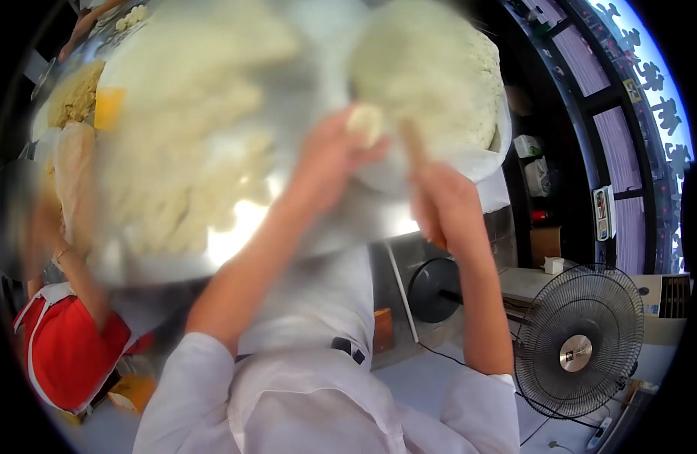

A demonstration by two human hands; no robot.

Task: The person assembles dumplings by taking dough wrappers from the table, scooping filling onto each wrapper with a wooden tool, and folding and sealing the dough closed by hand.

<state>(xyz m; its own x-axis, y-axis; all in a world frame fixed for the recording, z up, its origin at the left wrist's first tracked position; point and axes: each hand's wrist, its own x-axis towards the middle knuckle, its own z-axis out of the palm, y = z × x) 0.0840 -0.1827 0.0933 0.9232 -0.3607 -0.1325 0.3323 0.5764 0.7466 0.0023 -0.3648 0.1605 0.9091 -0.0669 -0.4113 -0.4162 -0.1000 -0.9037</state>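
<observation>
Spanning the far side, the metal table (337, 231) bears a blurred pale heap (167, 163) at left and a white bowl (481, 164) of pale mass (432, 68) at right. The right hand (447, 200), nearer the bowl, is wrapped around a stick (413, 144), its long axis pointing far; left of it, the left hand (333, 155) pinches a small disc (365, 124), with nothing visible between.

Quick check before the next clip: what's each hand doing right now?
Left hand: closed, holding a small round dough-like piece.
Right hand: closed around a thin brown stick-like tool, blurred.
</observation>
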